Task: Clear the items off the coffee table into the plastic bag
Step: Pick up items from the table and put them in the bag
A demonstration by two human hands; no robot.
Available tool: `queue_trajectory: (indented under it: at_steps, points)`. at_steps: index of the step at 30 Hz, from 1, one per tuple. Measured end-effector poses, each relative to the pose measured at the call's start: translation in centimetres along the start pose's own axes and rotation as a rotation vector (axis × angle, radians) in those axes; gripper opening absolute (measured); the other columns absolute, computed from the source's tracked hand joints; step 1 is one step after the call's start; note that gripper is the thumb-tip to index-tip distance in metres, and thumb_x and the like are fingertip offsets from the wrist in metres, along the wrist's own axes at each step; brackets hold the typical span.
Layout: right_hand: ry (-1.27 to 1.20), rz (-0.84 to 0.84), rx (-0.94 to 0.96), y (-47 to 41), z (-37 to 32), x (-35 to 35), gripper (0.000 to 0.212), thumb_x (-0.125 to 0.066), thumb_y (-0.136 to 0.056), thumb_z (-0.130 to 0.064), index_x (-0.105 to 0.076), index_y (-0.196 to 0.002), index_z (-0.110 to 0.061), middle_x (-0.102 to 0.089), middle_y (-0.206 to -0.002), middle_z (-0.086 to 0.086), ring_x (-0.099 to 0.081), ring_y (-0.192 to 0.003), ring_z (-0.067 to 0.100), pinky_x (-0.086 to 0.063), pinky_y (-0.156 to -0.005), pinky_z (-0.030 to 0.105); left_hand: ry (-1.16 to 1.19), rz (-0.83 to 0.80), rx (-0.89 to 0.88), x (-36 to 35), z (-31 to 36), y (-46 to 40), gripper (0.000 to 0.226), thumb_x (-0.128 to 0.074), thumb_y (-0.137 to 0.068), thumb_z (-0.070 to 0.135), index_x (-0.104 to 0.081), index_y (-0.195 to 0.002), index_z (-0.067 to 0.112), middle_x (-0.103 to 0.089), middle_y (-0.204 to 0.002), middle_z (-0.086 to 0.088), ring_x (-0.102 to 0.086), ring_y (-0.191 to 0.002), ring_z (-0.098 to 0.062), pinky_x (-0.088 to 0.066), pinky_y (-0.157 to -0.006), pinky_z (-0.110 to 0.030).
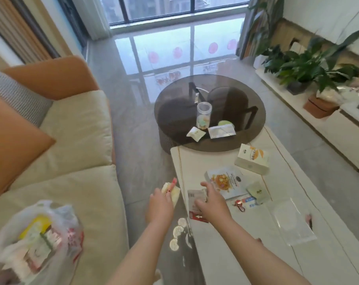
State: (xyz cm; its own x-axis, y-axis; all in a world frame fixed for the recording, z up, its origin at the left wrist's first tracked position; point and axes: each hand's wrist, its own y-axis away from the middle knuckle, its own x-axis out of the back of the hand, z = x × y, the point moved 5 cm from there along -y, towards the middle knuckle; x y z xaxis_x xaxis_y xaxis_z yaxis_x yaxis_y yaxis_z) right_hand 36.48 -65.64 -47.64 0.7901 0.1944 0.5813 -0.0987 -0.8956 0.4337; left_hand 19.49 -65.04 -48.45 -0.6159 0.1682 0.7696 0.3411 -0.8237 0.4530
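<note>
Left hand (161,200) grips a pale snack packet (171,191) — long axis toward upper right — off the table's left edge; right hand (210,200), fingers spread, presses a red-white wrapper (195,204) at lower centre. Plastic bag (38,241) gapes at lower left on the sofa (71,140).

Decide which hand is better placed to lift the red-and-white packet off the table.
Right. The right hand already rests on the red-and-white packet; the left hand holds a small wrapped snack.

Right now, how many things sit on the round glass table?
4: a clear jar, a white packet, a silvery pouch and a green lid, clustered at its near edge. None seem hidden.
</note>
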Motion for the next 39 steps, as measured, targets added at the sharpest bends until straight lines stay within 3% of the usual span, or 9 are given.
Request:
queue_trajectory:
  at_steps: [4, 9, 13, 16, 20, 25, 30, 35, 39]
  points:
    - [0.114, -0.114, 0.089, 1.2, -6.1, -4.6, 0.027, -0.049, -0.085, -0.029, -0.052, -0.111, -0.024, -0.060, -0.106, 0.002, -0.062, -0.088, 0.018, -0.058, -0.071, 0.041, 0.046, 0.102, 0.121, 6.4, -5.1, 0.2, 0.033, -0.039, -0.100, 0.034, -0.049, -0.115, 0.006, -0.056, -0.117, -0.013, -0.057, -0.107, -0.032, -0.045, -0.082, -0.038]
    - [0.241, -0.216, 0.194, 3.1, -13.5, -11.2, 0.014, -0.050, -0.089, -0.035, -0.049, -0.090, -0.022, -0.063, -0.094, -0.002, -0.063, -0.081, 0.017, -0.057, -0.071, 0.041, 0.111, 0.188, 0.260, 12.5, -13.3, -0.2, 0.033, -0.040, -0.099, 0.036, -0.050, -0.113, 0.009, -0.059, -0.115, -0.012, -0.059, -0.104, -0.032, -0.047, -0.078, -0.037]
    - [0.312, -0.285, 0.246, 4.6, -18.6, -17.3, 0.025, -0.052, -0.090, -0.039, -0.052, -0.094, -0.014, -0.064, -0.096, 0.003, -0.063, -0.084, 0.020, -0.056, -0.071, 0.041, 0.133, 0.253, 0.349, 17.1, -20.3, 0.1, 0.035, -0.039, -0.100, 0.035, -0.051, -0.117, 0.008, -0.060, -0.119, -0.011, -0.058, -0.111, -0.031, -0.047, -0.084, -0.039]
    - [0.369, -0.333, 0.287, 5.8, -21.9, -21.9, 0.027, -0.052, -0.090, -0.039, -0.052, -0.099, -0.013, -0.063, -0.102, 0.006, -0.061, -0.083, 0.020, -0.046, -0.056, 0.029, 0.202, 0.297, 0.423, 19.9, -25.8, 0.7, 0.034, -0.040, -0.100, 0.033, -0.048, -0.123, 0.009, -0.059, -0.122, -0.011, -0.057, -0.114, -0.030, -0.046, -0.087, -0.038]
    - [0.347, -0.389, 0.292, 7.5, -25.2, -28.6, 0.031, -0.052, -0.090, -0.042, -0.050, -0.111, -0.018, -0.063, -0.093, 0.003, -0.064, -0.083, 0.024, -0.057, -0.070, 0.041, 0.241, 0.319, 0.529, 22.6, -33.4, 0.7, 0.033, -0.041, -0.098, 0.029, -0.048, -0.124, 0.009, -0.057, -0.126, -0.011, -0.054, -0.117, -0.030, -0.048, -0.090, -0.039]
    - [0.405, -0.431, 0.321, 9.0, -27.9, -36.2, 0.036, -0.049, -0.093, -0.042, -0.048, -0.116, -0.014, -0.063, -0.093, 0.004, -0.062, -0.083, 0.026, -0.056, -0.072, 0.041, 0.306, 0.287, 0.641, 23.8, -40.8, 0.1, 0.028, -0.042, -0.097, 0.025, -0.048, -0.120, 0.010, -0.061, -0.119, -0.012, -0.059, -0.108, -0.032, -0.048, -0.082, -0.036]
    - [0.439, -0.445, 0.334, 8.8, -29.3, -41.4, 0.038, -0.047, -0.095, -0.040, -0.044, -0.118, -0.010, -0.065, -0.099, 0.009, -0.063, -0.091, 0.029, -0.053, -0.077, 0.041, 0.325, 0.248, 0.696, 23.6, -44.9, -0.8, 0.029, -0.043, -0.096, 0.025, -0.046, -0.123, 0.016, -0.063, -0.114, -0.008, -0.063, -0.100, -0.030, -0.052, -0.078, -0.036]
    - [0.526, -0.454, 0.347, 6.5, -30.4, -45.6, 0.026, -0.047, -0.095, -0.043, -0.041, -0.095, -0.018, -0.057, -0.082, -0.001, -0.054, -0.072, 0.020, -0.041, -0.062, 0.030, 0.335, 0.246, 0.719, 22.8, -46.7, -3.1, 0.023, -0.045, -0.096, 0.029, -0.051, -0.115, 0.016, -0.064, -0.107, -0.007, -0.063, -0.095, -0.028, -0.053, -0.077, -0.037]
    - [0.486, -0.459, 0.350, 4.4, -31.1, -48.8, 0.026, -0.045, -0.095, -0.037, -0.047, -0.093, -0.012, -0.060, -0.084, 0.003, -0.059, -0.079, 0.023, -0.050, -0.070, 0.036, 0.356, 0.277, 0.736, 22.6, -47.3, -5.3, 0.020, -0.045, -0.097, 0.032, -0.053, -0.108, 0.017, -0.065, -0.102, -0.004, -0.063, -0.091, -0.026, -0.053, -0.077, -0.037]
